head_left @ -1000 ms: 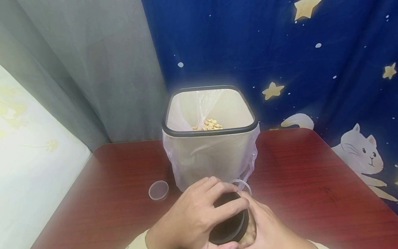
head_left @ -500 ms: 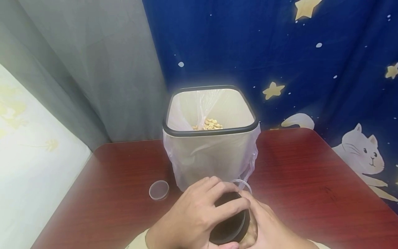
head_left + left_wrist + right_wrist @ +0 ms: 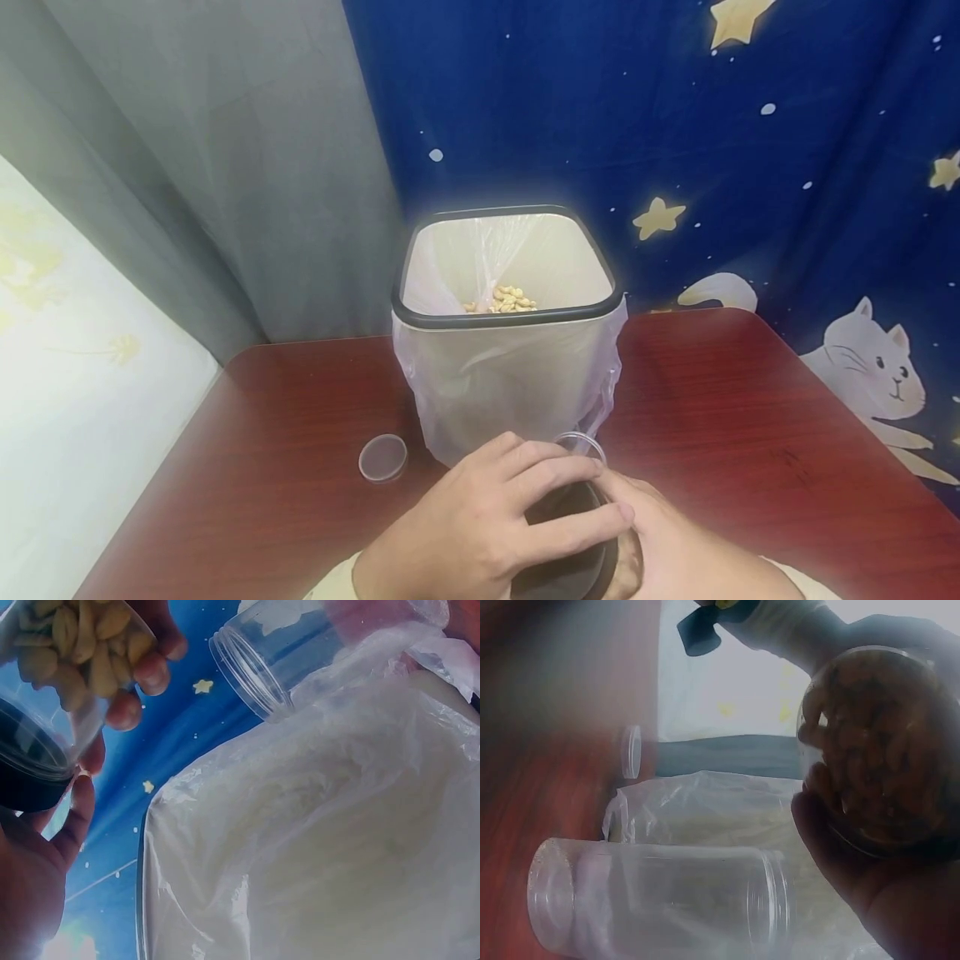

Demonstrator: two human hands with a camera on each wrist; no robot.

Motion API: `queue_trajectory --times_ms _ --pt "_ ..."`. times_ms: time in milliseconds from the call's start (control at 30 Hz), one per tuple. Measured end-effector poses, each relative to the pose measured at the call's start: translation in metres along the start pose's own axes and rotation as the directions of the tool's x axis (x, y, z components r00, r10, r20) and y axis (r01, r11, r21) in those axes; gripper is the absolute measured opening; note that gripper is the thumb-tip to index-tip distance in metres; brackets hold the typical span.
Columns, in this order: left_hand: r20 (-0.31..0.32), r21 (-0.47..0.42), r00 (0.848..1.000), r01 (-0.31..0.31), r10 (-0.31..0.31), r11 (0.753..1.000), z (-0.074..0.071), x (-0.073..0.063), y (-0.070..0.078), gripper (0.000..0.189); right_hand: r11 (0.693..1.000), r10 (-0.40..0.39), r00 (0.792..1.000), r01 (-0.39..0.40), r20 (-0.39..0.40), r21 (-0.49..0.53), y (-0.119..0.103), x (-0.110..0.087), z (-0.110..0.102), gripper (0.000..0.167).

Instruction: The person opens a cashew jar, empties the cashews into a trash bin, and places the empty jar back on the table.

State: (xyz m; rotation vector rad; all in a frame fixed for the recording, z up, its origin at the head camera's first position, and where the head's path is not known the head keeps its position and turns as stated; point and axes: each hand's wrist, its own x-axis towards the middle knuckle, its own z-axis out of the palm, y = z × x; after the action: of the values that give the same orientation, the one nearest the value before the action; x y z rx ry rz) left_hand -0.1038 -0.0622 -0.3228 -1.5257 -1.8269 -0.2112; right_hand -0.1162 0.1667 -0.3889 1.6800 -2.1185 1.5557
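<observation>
My left hand (image 3: 468, 521) lies over the black lid (image 3: 558, 579) of a clear jar, its fingers and thumb curled round the lid's edge. The jar (image 3: 82, 652) is filled with cashews, and my right hand (image 3: 686, 537) grips its body. In the left wrist view the lid sits at the jar's mouth; I cannot tell how tight. Beyond my hands stands a cream bin (image 3: 510, 383) with a black rim and a clear plastic liner. Some cashews (image 3: 513, 300) show inside it. A second clear jar (image 3: 675, 900), lidless, stands upright right in front of the bin.
A small round clear lid (image 3: 383, 458) lies on the reddish-brown table (image 3: 300, 425), left of the bin. Behind the table hang a grey curtain (image 3: 292, 183) and a blue curtain (image 3: 540, 100) with stars and a white cat.
My left hand and the black lid have shifted slightly to the right, and the left fingers reach further across the lid. The right hand has moved a little right with the jar.
</observation>
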Motion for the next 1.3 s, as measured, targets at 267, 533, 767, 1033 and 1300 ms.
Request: queue_trajectory --times_ms 267,533,767,1033,1300 --pt "-0.026 0.015 1.0 -0.017 0.017 1.0 0.003 0.0 0.0 0.042 0.951 0.202 0.978 -0.21 -0.055 -0.225 -0.013 0.001 0.001 0.079" --pt "-0.047 0.043 0.998 -0.044 0.046 0.998 0.005 0.001 -0.001 0.037 0.926 0.14 0.983 -0.172 -0.118 -0.336 -0.012 0.0 0.006 0.079" --pt "-0.031 0.021 0.999 -0.024 0.024 1.0 0.004 0.0 0.001 0.039 0.921 0.089 0.987 -0.132 -0.131 -0.367 -0.011 -0.003 0.008 0.08" --pt "-0.017 0.001 1.0 -0.008 0.008 1.0 0.002 -0.001 0.003 0.038 0.947 0.093 0.987 -0.127 -0.128 -0.295 -0.011 -0.004 0.011 0.077" --pt "-0.019 -0.004 1.0 0.004 -0.004 1.0 0.001 -0.001 0.004 0.037 0.945 0.088 0.987 -0.126 -0.137 -0.3 -0.01 -0.005 0.012 0.078"
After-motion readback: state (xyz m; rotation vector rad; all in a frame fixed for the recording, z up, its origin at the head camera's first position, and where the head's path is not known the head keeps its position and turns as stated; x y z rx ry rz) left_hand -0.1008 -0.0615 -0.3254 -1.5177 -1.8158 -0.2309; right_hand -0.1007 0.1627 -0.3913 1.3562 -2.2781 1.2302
